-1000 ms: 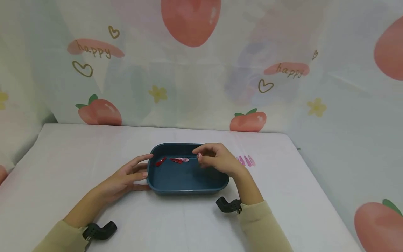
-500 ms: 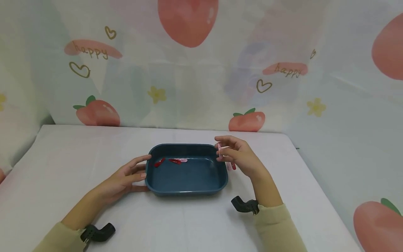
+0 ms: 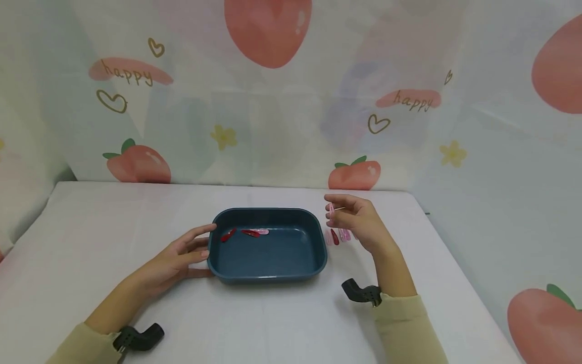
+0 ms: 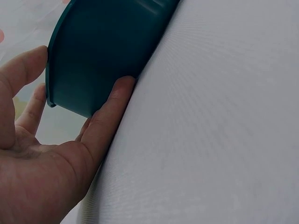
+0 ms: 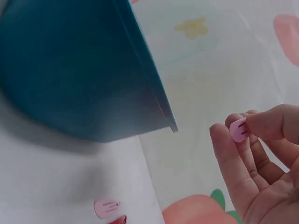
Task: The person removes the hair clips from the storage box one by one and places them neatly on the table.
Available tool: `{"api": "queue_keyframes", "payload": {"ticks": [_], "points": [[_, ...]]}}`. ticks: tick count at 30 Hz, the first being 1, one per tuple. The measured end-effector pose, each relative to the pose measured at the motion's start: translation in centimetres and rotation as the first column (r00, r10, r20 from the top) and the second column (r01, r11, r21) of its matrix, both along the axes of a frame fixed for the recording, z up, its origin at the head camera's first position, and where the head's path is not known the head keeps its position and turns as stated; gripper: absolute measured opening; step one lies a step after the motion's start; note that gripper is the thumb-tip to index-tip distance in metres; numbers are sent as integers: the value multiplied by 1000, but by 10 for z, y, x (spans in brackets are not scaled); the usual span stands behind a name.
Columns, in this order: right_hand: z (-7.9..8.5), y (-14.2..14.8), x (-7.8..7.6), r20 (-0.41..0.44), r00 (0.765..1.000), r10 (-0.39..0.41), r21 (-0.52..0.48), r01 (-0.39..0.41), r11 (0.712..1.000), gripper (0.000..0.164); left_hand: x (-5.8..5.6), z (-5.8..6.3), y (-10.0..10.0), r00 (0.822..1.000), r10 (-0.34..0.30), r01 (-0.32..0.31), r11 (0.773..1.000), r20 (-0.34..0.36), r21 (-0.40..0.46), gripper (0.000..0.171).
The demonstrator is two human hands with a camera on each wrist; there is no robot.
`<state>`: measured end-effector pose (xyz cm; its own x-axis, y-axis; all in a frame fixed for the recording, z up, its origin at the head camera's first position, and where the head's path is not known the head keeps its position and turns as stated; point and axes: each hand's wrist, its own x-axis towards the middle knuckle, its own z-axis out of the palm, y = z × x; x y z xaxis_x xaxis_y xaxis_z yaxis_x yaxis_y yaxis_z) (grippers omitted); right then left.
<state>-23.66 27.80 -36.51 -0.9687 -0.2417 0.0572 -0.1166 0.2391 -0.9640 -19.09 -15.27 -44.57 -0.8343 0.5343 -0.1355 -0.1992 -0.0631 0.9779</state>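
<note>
A dark teal tray (image 3: 273,260) stands on the white table. Spread fingers of my left hand (image 3: 169,264) touch its left side; the left wrist view shows the fingertips against the tray's wall (image 4: 100,51). To the right of the tray, above the table, my right hand (image 3: 358,221) pinches a pink snap hair clip (image 5: 239,130) between thumb and fingers. In the tray lie a red hair clip (image 3: 228,235), a second red clip (image 3: 250,233) and a pink clip (image 3: 262,231) touching it.
Beside the tray's right end, a pale pink clip (image 3: 329,237), a red clip (image 3: 335,237) and pink clips (image 3: 344,234) lie on the table, partly behind my right hand. A patterned cloth (image 3: 273,151) hangs behind the table (image 3: 254,323).
My right hand has moved from over the tray to the right, past its rim, with the pink hair clip still pinched. My left hand stays at the tray's left side.
</note>
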Motion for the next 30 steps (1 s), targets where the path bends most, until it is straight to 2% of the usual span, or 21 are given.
{"api": "queue_keyframes", "payload": {"ticks": [11, 16, 25, 30], "points": [[-3, 19, -4, -22, 996, -83, 17, 83, 996, 37, -1, 0, 0, 1000, -16, 16, 1000, -4, 7, 63], [-3, 25, -7, 3, 993, -119, 13, 119, 993, 37, -2, 0, -1, 1000, -13, 13, 1000, -8, 13, 62], [-7, 37, -11, 34, 976, -215, 60, 213, 975, 38, -3, -3, -3, 1000, -19, 19, 999, -10, 28, 62], [-13, 44, -14, 47, 964, -261, 122, 254, 960, 37, -4, -3, -2, 1000, -19, 20, 999, -11, 31, 62]]}}
